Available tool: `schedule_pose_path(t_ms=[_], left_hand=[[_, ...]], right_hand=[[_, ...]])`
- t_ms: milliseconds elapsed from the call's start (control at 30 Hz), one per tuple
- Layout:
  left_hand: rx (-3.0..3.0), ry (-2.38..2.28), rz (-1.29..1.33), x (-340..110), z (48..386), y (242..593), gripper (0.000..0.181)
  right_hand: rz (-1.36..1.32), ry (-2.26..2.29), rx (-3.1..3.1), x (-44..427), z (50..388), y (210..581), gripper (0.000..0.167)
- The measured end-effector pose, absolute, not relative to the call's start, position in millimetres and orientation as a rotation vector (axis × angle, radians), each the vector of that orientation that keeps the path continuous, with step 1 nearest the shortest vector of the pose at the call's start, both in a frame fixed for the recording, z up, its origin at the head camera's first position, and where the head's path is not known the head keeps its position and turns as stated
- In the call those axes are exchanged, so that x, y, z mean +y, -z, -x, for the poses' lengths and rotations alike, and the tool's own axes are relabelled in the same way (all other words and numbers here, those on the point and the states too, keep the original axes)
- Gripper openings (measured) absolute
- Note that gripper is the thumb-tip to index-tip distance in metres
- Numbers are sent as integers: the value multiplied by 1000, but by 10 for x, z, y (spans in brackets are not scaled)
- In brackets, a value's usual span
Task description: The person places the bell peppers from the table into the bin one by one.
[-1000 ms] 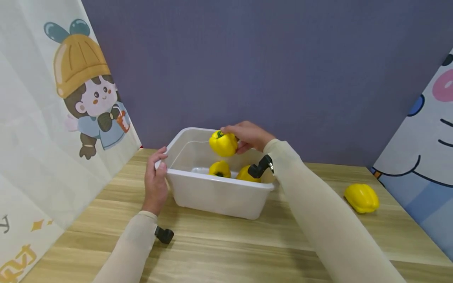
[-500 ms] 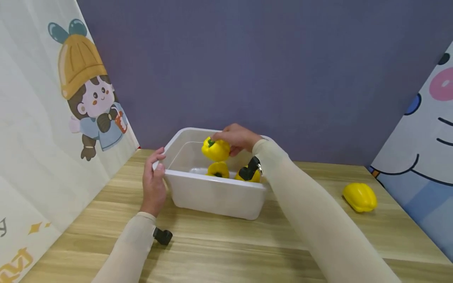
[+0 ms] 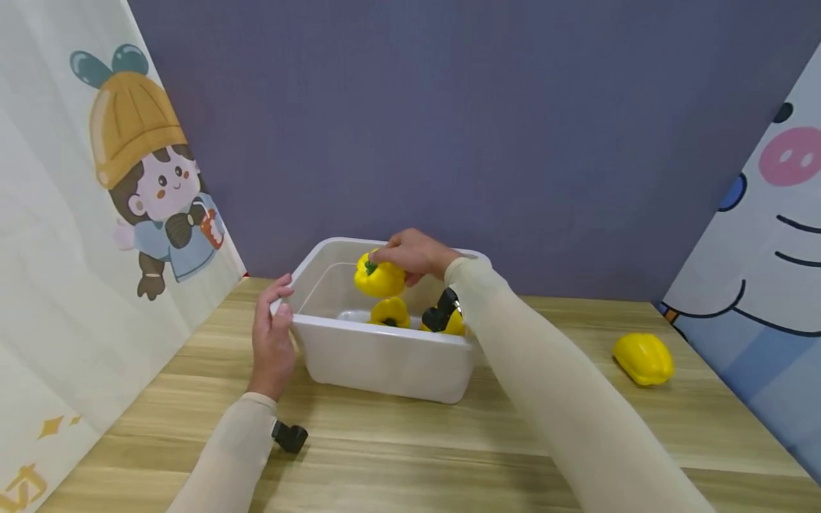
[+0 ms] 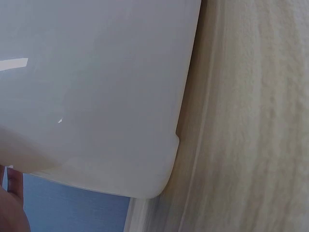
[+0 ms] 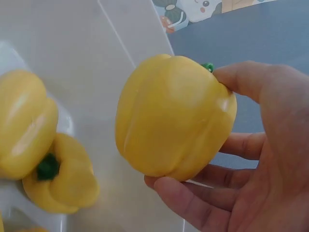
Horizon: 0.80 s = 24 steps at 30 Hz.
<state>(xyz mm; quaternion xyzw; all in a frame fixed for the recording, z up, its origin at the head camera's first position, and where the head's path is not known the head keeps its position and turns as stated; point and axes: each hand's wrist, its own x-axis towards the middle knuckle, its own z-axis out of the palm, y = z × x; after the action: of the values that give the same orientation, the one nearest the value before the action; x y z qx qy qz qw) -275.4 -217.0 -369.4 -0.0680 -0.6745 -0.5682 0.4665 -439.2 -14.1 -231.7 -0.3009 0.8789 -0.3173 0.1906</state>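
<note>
A yellow bell pepper (image 3: 379, 276) with a green stem is held in my right hand (image 3: 417, 255), over the inside of the white plastic bin (image 3: 385, 363). In the right wrist view the thumb lies near the stem of this held pepper (image 5: 174, 116), and the fingers curl beneath it. My left hand (image 3: 273, 342) grips the bin's left rim, thumb at the near corner. Lower in the bin lie another yellow pepper (image 3: 390, 312) and one (image 3: 454, 323) partly hidden behind the right wrist camera. The left wrist view mostly shows the bin's outer wall (image 4: 96, 96).
One more yellow bell pepper (image 3: 643, 358) lies on the wooden table (image 3: 398, 456) to the right of the bin. A dark grey-purple wall (image 3: 481, 142) rises behind it. Cartoon-printed panels stand left (image 3: 38, 214) and right (image 3: 789, 249).
My right hand has carried the pepper leftward and lower, into the mouth of the bin. The left hand stays on the rim. The view has shifted slightly.
</note>
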Motion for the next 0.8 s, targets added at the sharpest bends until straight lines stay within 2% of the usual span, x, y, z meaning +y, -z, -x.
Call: schedule_pose_path(t_ms=[300, 800], left_hand=[[-1633, 1371, 144, -2103, 2866, 3699, 34], [-1632, 1411, 164, -2125, 2793, 3697, 34]], right_hand=[[1058, 753, 2460, -174, 4571, 2374, 46], [1257, 436, 2469, -352, 4395, 2446, 48]])
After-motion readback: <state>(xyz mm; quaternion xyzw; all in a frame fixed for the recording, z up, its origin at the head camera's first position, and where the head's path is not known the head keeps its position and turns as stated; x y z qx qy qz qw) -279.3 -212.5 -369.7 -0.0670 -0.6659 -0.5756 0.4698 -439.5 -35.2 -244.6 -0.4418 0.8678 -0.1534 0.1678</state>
